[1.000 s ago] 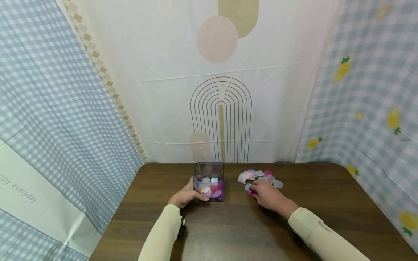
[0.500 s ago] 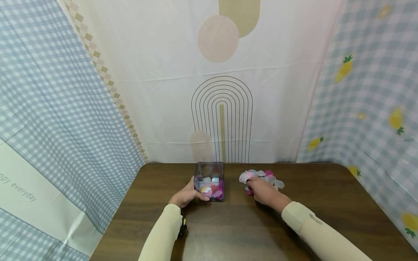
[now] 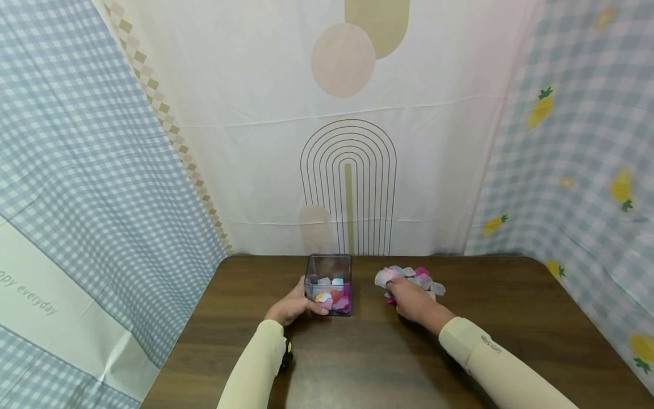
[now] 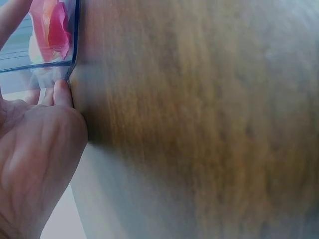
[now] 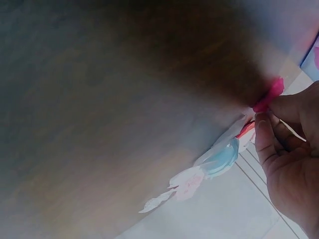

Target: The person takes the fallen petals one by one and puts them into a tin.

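Note:
A clear, square-cornered plastic box (image 3: 329, 266) stands on the table, with pink, purple, white and orange petals (image 3: 341, 305) inside. My left hand (image 3: 292, 305) grips it from the left, thumb along the front and the other fingers round the side. The left wrist view catches the palm (image 4: 35, 159) low against the box. To the right lies a loose pile of thin petals (image 3: 423, 279), white, pale blue and magenta. At its near left edge my right hand (image 3: 416, 301) has its fingers curled. The right wrist view has a magenta petal (image 5: 269, 94) pinched at the thumb and fingertips.
The dark wooden table (image 3: 347, 363) ends at a printed white cloth (image 3: 255, 170) behind the box and pile. Checked cloths hang at the left (image 3: 102, 159) and right (image 3: 577, 153). A small black item (image 3: 287, 357) sits at the left cuff.
My right hand has shifted a little left and away from me at the pile, then stayed almost still. The left hand keeps its hold on the box.

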A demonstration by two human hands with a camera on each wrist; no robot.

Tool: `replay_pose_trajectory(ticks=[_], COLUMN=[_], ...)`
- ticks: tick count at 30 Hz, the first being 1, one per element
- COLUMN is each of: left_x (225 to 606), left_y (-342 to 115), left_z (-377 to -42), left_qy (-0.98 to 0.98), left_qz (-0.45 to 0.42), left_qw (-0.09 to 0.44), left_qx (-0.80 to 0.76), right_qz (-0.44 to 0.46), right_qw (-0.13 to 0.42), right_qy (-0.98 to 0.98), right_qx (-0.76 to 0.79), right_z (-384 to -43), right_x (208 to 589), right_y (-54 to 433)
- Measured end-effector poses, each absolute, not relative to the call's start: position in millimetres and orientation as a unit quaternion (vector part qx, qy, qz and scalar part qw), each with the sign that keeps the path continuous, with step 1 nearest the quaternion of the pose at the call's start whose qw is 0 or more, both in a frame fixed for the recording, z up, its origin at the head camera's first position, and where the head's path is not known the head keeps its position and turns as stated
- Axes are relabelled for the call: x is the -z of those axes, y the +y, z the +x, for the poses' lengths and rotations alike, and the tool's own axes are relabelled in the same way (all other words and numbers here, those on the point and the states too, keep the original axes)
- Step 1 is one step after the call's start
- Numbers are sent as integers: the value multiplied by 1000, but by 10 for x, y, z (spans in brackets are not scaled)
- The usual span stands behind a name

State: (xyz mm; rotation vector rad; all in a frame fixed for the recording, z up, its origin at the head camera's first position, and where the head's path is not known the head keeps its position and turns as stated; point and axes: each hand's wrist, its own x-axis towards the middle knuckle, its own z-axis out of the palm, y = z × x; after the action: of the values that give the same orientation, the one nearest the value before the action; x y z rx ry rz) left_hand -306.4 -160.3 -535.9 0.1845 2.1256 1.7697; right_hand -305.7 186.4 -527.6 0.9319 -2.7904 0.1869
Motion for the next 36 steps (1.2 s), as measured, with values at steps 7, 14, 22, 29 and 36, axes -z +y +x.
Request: replay_pose_trajectory(ticks=[7,14,22,29,36], left_x=[5347,5359,5384,5364,5370], left_y=[-1585,-1585,-1610,-1605,-1594], left_z=[-3057,-3062,-3088,-3064,-3066], left_qy=[757,759,752,756,757], left_qz=[61,63,69,63,63], left_qw=[183,179,183,179,179], left_qx=[-625,-623,-629,-627,-626], right_qz=[317,330,347,363,348], right_qw=[89,96,183,234,196], right_qy=[-943,-937,-914,-895,-910], right_qx=[-56,-69,-100,-110,-109], right_z=[-3059,-3078,-3068,-3038,-2986], right_x=[5284,5267,4969,4733,4645], right_y=[1880,1874,1741,1635,1569])
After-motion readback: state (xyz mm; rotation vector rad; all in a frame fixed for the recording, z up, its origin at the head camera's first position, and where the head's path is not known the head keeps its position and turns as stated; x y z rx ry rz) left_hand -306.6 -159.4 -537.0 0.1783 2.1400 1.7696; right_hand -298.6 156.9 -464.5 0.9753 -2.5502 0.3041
